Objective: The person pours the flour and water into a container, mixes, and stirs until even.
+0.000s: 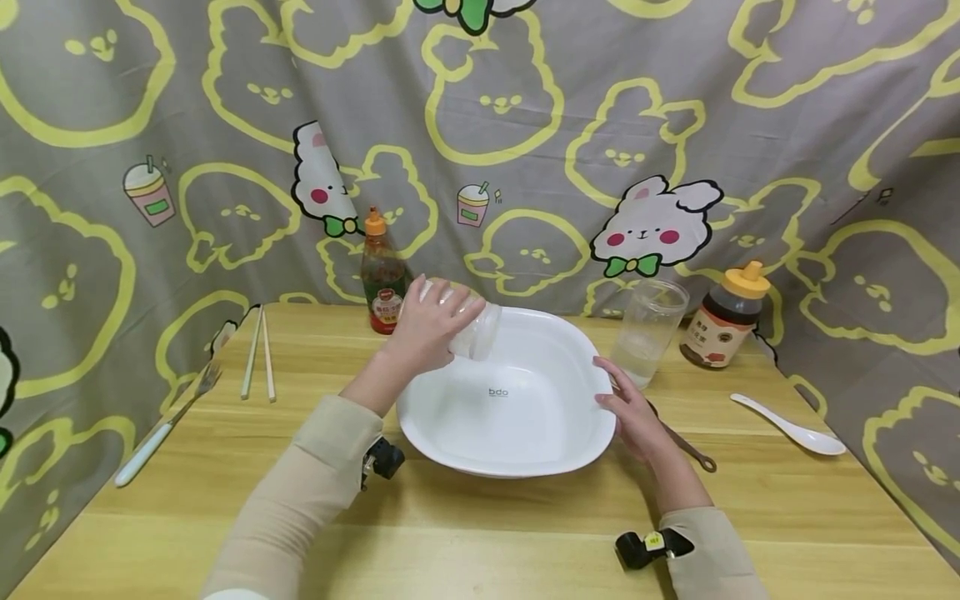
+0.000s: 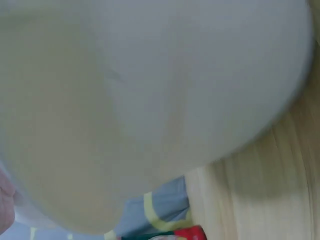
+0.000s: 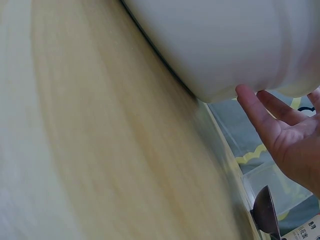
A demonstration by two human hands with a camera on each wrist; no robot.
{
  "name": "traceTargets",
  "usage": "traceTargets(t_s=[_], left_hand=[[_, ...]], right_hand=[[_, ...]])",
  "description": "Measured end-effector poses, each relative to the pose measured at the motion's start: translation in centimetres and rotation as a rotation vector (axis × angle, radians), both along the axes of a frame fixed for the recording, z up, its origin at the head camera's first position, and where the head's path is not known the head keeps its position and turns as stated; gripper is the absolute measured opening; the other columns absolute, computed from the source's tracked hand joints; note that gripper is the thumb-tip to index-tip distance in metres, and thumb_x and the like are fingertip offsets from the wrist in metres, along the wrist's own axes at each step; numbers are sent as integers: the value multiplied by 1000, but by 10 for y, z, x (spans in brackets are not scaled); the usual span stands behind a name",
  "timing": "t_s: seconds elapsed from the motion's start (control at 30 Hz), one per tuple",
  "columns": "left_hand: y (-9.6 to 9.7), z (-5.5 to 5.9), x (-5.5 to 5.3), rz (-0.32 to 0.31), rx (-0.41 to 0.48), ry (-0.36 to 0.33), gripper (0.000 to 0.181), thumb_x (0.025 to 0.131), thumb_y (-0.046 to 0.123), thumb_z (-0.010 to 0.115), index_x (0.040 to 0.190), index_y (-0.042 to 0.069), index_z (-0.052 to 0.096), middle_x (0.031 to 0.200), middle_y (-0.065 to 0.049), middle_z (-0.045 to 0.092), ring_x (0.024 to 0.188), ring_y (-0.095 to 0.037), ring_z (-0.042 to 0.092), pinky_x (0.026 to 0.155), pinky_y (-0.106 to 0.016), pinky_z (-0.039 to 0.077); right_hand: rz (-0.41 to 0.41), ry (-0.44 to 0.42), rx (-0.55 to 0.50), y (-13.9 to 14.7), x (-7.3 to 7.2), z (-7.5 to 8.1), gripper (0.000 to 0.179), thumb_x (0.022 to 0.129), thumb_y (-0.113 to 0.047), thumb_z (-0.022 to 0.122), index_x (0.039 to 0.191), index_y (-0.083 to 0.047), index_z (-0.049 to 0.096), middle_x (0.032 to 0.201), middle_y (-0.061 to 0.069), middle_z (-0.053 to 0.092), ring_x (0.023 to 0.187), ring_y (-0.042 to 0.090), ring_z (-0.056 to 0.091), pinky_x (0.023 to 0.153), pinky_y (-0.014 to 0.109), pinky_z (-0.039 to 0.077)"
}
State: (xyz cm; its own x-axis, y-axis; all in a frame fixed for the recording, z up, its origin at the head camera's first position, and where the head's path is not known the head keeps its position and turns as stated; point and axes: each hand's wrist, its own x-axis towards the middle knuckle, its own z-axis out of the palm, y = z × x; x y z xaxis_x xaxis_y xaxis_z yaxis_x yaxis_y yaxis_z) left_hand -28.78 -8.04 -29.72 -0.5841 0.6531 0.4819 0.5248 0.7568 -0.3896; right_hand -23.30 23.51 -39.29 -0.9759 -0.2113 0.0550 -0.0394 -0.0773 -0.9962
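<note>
A white basin [image 1: 517, 425] marked "bdo" sits on the wooden table. My left hand [image 1: 431, 329] grips a clear jar [image 1: 480, 333] from above and holds it tipped sideways over the basin's far left rim, its mouth toward the right. Whether anything is coming out of the jar I cannot tell. At the basin's right rim, my right hand [image 1: 630, 412] holds the edge with its fingertips over it. In the right wrist view, fingers [image 3: 255, 107] touch the basin's outer wall [image 3: 225, 45]. The left wrist view is mostly filled by a blurred pale surface.
Behind stand a red sauce bottle [image 1: 384, 283], a clear cup [image 1: 648, 333] holding some liquid, and a yellow-capped jar [image 1: 723, 321]. Chopsticks [image 1: 268, 358] and a fork [image 1: 168, 425] lie left. A brown ladle [image 1: 693, 450] and a white spoon [image 1: 787, 425] lie right.
</note>
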Motion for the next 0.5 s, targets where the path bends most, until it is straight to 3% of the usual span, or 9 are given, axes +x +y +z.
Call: traceTargets(t_s=[0.27,0.5], left_hand=[[-4,-4,-1,27,13,-32,79,56,34,75,124,20,37,119,-8,43,109,-33,37,90,-55,23],[-7,-5,-3,4,79,-49,78,56,32,74,123,18,38,119,-9,44,109,-33,37,91,-54,22]], right_hand=[[4,3,-5,0,0,0,55,85,-6,47,135,-16,24,119,20,36,84,16,56,60,34,50],[7,11,2,0,0,-1,55,86,-6,47,135,-15,24,121,22,34,84,17,56,60,34,50]])
